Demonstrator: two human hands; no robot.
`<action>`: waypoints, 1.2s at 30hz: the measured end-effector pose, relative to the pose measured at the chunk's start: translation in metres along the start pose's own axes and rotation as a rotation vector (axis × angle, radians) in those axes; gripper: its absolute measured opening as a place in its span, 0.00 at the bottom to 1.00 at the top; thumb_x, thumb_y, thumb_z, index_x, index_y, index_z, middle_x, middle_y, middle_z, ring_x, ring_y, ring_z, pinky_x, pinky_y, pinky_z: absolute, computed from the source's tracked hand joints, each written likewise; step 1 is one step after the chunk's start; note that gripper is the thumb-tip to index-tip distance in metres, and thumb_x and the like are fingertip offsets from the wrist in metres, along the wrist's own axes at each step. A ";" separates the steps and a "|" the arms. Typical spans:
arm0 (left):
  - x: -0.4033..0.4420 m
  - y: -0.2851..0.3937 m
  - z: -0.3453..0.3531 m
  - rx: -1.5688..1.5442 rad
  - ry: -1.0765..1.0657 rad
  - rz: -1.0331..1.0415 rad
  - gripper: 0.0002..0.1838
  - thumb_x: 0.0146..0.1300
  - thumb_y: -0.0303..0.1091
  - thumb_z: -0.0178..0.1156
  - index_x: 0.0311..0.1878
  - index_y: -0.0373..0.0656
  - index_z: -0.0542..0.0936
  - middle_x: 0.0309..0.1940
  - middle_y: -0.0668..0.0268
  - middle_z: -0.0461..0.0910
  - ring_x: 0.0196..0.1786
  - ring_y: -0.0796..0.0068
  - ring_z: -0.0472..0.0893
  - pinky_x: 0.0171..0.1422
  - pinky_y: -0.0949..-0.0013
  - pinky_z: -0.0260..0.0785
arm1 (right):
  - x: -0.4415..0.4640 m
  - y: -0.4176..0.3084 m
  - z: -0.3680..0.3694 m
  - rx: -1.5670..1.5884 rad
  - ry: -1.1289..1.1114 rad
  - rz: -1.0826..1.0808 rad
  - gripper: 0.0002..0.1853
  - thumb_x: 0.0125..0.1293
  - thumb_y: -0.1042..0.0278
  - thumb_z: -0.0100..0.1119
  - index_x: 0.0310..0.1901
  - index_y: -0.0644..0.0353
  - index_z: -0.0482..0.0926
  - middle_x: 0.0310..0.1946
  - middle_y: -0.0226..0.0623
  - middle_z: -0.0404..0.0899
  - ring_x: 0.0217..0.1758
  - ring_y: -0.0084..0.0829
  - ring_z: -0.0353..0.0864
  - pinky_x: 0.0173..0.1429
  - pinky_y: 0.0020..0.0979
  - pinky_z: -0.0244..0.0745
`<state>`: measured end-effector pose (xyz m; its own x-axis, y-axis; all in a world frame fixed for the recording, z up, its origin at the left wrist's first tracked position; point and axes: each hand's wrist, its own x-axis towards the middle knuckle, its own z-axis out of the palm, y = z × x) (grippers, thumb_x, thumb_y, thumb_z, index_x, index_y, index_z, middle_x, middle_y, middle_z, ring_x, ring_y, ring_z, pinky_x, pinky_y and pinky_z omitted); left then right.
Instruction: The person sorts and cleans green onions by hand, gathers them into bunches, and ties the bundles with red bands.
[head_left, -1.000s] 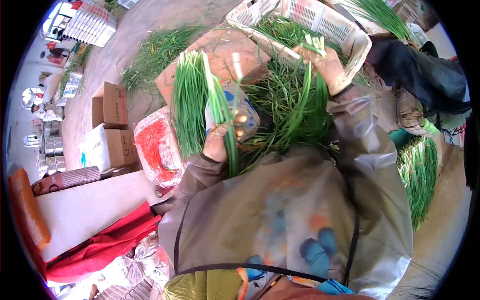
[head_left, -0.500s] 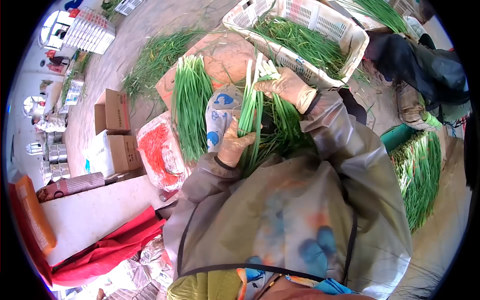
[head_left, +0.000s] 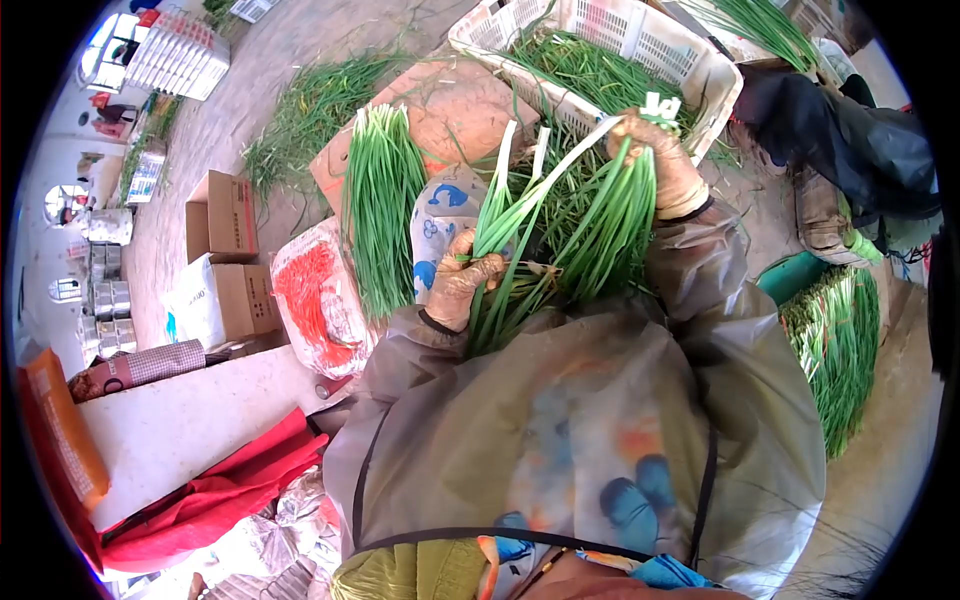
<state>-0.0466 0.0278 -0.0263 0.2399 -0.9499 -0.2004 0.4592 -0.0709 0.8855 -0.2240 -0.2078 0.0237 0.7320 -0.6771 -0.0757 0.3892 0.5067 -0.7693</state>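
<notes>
The left hand [head_left: 458, 290], fingers curled, grips a few loose green stalks [head_left: 510, 215] that tilt up toward one o'clock. At its two o'clock, the raised right hand [head_left: 662, 168] is closed around a fuller bunch [head_left: 620, 220], white ends up, leaves hanging.

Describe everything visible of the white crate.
The crate is off-white, rectangular and open-topped, apparently plastic, with slotted walls and brownish stains on its rim. It sits upright beyond the reddish board, with loose green leaves inside. The right hand, closed on a bunch of stalks, overlaps its near side in view; whether they touch is unclear.
</notes>
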 end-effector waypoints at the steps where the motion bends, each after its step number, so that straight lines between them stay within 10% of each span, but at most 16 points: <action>1: -0.001 -0.001 -0.001 -0.002 0.004 0.001 0.15 0.56 0.21 0.57 0.48 0.41 0.73 0.30 0.70 0.75 0.26 0.83 0.70 0.32 0.81 0.63 | 0.005 0.003 -0.016 0.118 -0.013 -0.026 0.08 0.56 0.66 0.62 0.32 0.63 0.78 0.21 0.27 0.74 0.21 0.16 0.67 0.26 0.16 0.64; 7: -0.002 -0.004 -0.011 -0.092 0.215 0.051 0.16 0.56 0.20 0.57 0.48 0.44 0.74 0.29 0.71 0.74 0.25 0.83 0.69 0.31 0.81 0.63 | 0.017 0.018 -0.036 -0.817 0.276 0.041 0.13 0.53 0.71 0.66 0.39 0.62 0.76 0.24 0.26 0.75 0.21 0.16 0.69 0.24 0.19 0.64; 19: 0.003 0.010 0.012 -0.188 -0.073 0.116 0.24 0.52 0.28 0.63 0.54 0.41 0.70 0.43 0.64 0.76 0.43 0.75 0.74 0.48 0.72 0.66 | 0.020 0.043 0.048 -0.245 0.034 0.117 0.07 0.54 0.71 0.65 0.33 0.62 0.79 0.24 0.29 0.76 0.20 0.18 0.69 0.23 0.20 0.63; 36: 0.030 0.013 0.027 -0.092 0.190 0.015 0.08 0.60 0.25 0.55 0.43 0.43 0.76 0.31 0.67 0.78 0.29 0.80 0.74 0.34 0.77 0.69 | 0.023 0.043 0.042 -0.490 -0.101 -0.015 0.09 0.57 0.73 0.62 0.40 0.63 0.79 0.32 0.29 0.79 0.31 0.20 0.74 0.37 0.22 0.70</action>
<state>-0.0562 -0.0096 -0.0091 0.4005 -0.8754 -0.2706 0.5281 -0.0208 0.8489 -0.1671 -0.1790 0.0160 0.7881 -0.6152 -0.0196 0.1088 0.1706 -0.9793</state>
